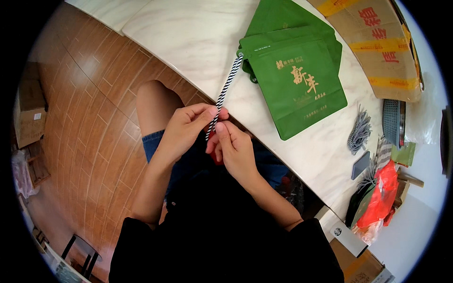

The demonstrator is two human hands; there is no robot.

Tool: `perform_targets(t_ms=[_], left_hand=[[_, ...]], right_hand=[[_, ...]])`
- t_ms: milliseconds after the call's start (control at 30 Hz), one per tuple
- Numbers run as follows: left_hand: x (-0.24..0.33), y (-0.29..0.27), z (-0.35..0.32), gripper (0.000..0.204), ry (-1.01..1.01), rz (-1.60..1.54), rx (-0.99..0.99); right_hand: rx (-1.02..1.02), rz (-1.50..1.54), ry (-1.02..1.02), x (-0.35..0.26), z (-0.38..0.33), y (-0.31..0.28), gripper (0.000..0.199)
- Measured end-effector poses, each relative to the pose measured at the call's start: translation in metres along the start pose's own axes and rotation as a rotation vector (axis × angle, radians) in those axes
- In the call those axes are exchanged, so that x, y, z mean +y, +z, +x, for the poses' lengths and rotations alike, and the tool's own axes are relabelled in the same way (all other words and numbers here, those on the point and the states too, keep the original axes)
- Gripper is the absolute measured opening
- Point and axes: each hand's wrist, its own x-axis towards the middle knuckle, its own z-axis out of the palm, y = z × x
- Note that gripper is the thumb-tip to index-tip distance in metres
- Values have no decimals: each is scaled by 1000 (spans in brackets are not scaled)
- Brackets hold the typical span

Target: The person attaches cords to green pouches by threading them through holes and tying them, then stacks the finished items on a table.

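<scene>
1. Left grip (188, 126): thumb and bent index finger closed on the striped cord (228, 85), black and white, at the strip's lower stretch.
2. Right grip (232, 146): just below and right of the left grip; fingers curled, thumb tip against the cord's side. Cannot tell whether the cord is pinched there.
3. Cord runs up and slightly right from both grips to a corner hole of the front green pouch (302, 94); its lower end hangs between the grips. Appears to be two strands side by side.
4. Front pouch lies flat on the white marbled desk (174, 40), above and right of the grips, with gold print. More green pouches (278, 19) fan out beneath it.
5. Well right of the right grip, on the desk: bundle of grey cords (359, 132), and just below that a dark grey block (361, 165).
6. Farther right of the grips: grey basket (392, 121); red plastic bag (383, 191) lower down.
7. Upper right, beyond the pouches: cardboard box (368, 61), yellow tape.
8. Left of the left grip: bare knee (158, 98), brown tiled floor (104, 151).
</scene>
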Motion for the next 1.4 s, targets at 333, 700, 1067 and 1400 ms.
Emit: perform_targets(t_ms=[333,700,1067,1400], left_hand=[[11,20,2,32,-139,-105,-71],[10,33,10,34,-129,-120,-7],[8,39,9,35,-80,-157,-26],[38,36,34,36,-31,-69,-35]], right_hand=[[-100,260,40,2,-7,-9,41],[-216,562,256,-5,-20,-19,40],[-193,438,189,-6,-24,-24,32],[164,-691,-431,-9,-54,-27,19]])
